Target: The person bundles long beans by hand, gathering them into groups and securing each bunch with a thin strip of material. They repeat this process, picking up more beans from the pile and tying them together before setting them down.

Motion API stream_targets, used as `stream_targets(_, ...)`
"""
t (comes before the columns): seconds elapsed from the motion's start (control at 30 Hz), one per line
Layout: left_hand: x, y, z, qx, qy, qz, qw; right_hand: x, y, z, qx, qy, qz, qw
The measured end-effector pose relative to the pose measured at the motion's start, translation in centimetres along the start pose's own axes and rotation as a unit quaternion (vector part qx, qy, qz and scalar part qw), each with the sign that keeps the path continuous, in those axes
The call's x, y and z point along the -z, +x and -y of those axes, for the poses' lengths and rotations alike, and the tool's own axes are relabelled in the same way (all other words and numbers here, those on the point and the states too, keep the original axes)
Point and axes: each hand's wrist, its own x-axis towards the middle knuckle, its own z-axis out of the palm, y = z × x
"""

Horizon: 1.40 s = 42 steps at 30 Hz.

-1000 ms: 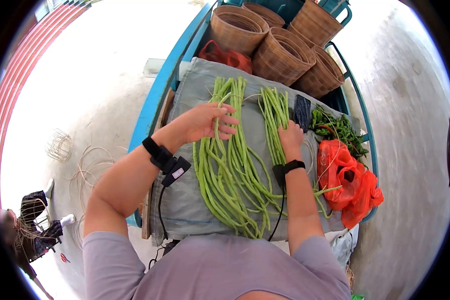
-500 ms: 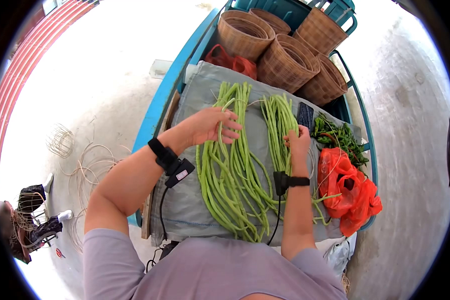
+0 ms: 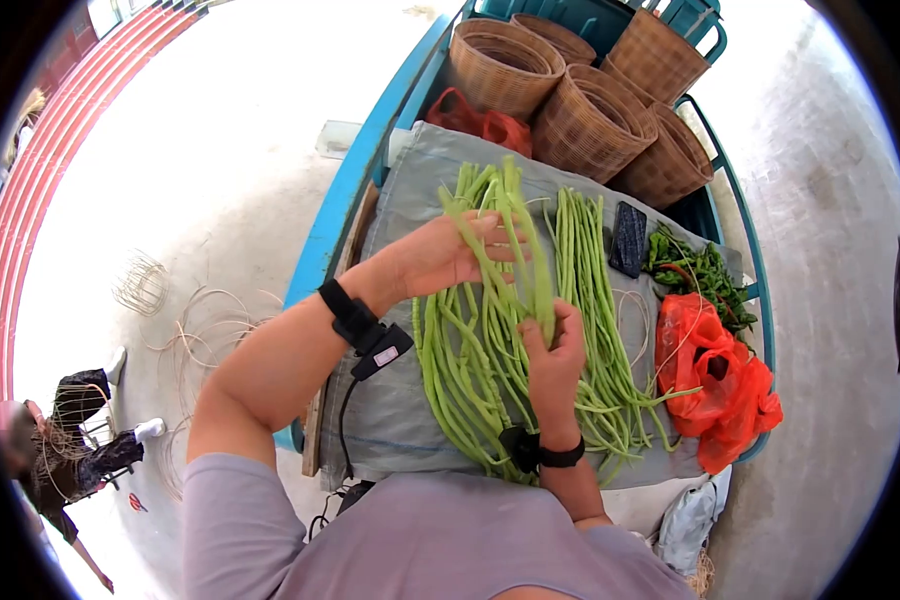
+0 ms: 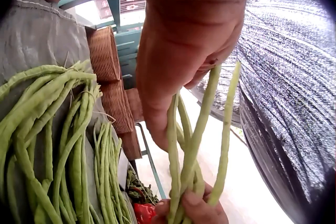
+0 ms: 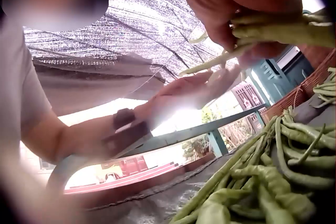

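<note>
Several long green beans (image 3: 540, 265) hang between the two hands above the grey cloth (image 3: 385, 410). The left hand (image 3: 455, 255) has its fingers extended and holds beans at the thumb side; in the left wrist view this hand (image 4: 191, 40) is above the strands (image 4: 197, 129). Lower down, the right hand (image 3: 555, 365) pinches the beans between thumb and fingers, also at the bottom of the left wrist view. Beneath them a large bean pile (image 3: 450, 370) lies on the cloth, with a narrower bundle (image 3: 580, 245) to its right.
Woven baskets (image 3: 590, 125) stand at the cart's far end beside a red bag (image 3: 480, 125). A dark phone-like object (image 3: 628, 240), green peppers (image 3: 695, 270) and red plastic bags (image 3: 705, 370) lie at the right. The cart's blue rail (image 3: 355, 190) runs along the left.
The right hand has left the right-hand bundle and moved left, below the left hand, where it now grips beans. More strands hang at the left hand, raised over the pile.
</note>
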Motion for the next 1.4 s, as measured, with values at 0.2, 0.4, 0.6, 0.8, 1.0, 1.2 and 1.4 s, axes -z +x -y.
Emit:
stream_targets(0.2, 0.5, 0.2, 0.4, -0.004, -0.078, 0.021, 0.997, -0.1, 0.0, 0.0, 0.008, 0.017, -0.047, 0.999)
stream_targets(0.4, -0.7, -0.2, 0.4, 0.001, -0.069, -0.015, 0.998, -0.1, 0.2, -0.5, 0.022, 0.041, -0.093, 0.995)
stream_targets(0.6, -0.2, 0.1, 0.7, -0.010, -0.046, -0.011, 0.999, -0.3, -0.3, -0.7, -0.003, 0.018, -0.017, 1.000)
stream_targets(0.8, -0.6, 0.0, 0.4, -0.030, -0.047, 0.003, 0.998, -0.4, -0.7, -0.9, 0.029, -0.019, 0.016, 0.999)
stream_targets(1.0, -1.0, -0.5, -0.2, -0.038, 0.000, 0.018, 0.999, -0.3, -0.7, -0.8, 0.042, -0.039, 0.042, 0.997)
stream_targets(1.2, -1.8, -0.5, -0.1, -0.068, -0.013, 0.070, 0.995, -0.2, -0.6, 0.1, 0.033, -0.056, 0.060, 0.996)
stream_targets(1.4, -1.6, -0.3, 0.2, -0.072, -0.021, 0.071, 0.995, -0.3, -0.6, 0.5, 0.042, -0.136, 0.057, 0.988)
